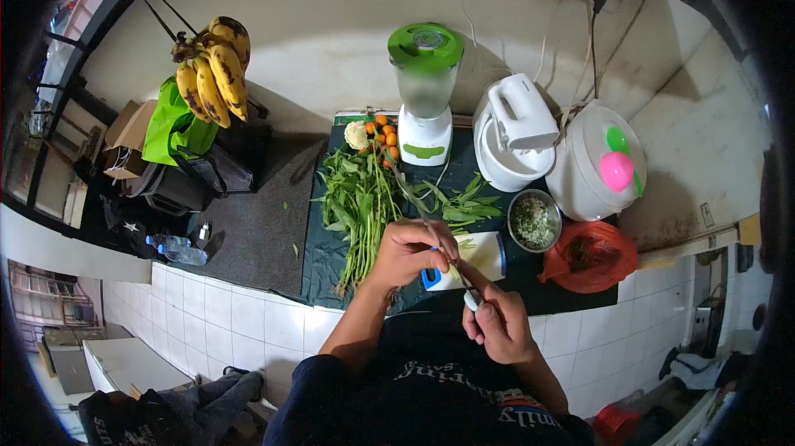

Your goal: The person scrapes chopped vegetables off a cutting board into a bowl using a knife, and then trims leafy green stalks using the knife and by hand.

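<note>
My left hand point(412, 254) is closed around a leafy green stalk point(421, 212), whose upper end points toward the back of the table. In my right hand point(503, 328) is a small knife point(471, 298) with a whitish handle, its blade up against the stalk near my left fingertips. Below both hands lies a white cutting board point(490, 257) with blue corners and some pale green pieces on it. To the left is a big bunch of long-stemmed leafy greens point(358, 206). A smaller heap of leaves point(465, 202) rests behind the board.
A steel bowl point(534, 221) of chopped pieces and a red plastic bag point(609, 260) stand right. Behind are a blender point(426, 90), a white stand mixer point(517, 127), cauliflower point(356, 135) and orange vegetables point(382, 120). Bananas point(217, 73) hang left. Another person point(166, 413) is at lower left.
</note>
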Tool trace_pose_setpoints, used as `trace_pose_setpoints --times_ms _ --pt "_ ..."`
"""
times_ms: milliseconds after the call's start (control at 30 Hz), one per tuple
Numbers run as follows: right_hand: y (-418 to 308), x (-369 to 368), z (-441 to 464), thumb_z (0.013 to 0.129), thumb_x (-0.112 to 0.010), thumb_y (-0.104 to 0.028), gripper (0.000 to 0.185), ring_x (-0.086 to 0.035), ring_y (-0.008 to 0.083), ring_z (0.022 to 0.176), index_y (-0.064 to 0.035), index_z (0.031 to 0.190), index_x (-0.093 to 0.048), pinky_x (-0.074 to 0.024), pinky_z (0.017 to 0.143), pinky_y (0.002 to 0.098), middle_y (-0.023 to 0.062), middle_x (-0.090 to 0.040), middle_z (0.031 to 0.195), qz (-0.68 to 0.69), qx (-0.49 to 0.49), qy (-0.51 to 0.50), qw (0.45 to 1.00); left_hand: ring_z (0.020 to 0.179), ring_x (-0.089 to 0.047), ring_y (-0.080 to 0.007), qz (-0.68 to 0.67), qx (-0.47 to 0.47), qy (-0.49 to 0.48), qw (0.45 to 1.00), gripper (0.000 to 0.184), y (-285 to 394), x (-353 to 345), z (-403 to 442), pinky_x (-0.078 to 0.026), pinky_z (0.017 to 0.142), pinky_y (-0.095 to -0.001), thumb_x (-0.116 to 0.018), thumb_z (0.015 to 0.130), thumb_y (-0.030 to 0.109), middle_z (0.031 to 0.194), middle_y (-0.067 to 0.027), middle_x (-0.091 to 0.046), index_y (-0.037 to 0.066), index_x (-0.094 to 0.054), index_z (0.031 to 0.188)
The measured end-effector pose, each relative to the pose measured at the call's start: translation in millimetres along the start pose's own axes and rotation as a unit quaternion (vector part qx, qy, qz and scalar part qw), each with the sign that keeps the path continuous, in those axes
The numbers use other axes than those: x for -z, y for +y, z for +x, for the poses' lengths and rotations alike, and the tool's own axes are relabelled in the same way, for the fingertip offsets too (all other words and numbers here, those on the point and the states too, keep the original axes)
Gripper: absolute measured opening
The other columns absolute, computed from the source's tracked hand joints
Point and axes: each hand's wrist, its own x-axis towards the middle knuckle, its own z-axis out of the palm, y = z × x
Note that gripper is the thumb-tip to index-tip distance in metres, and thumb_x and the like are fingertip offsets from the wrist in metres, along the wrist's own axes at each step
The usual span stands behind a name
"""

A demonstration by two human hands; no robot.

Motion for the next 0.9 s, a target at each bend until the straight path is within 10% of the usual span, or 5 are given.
trace_pose_setpoints --times_ms 900 --pt "11 -1 5 0.102 -0.054 -0.023 0.053 -0.060 0.0188 0.055 0.0005 0.148 -0.044 -0.0473 0.058 0.0295 0.0074 -0.057 0.063 -0.102 0.037 -0.001 0.994 0.070 -0.063 -0.0241 0.071 -0.044 -0.039 0.996 0.017 -3 11 -5 -0.050 0.065 -0.0359 -0.082 0.077 0.013 0.075 -0.0107 -0.069 -0.001 -0.071 0.079"
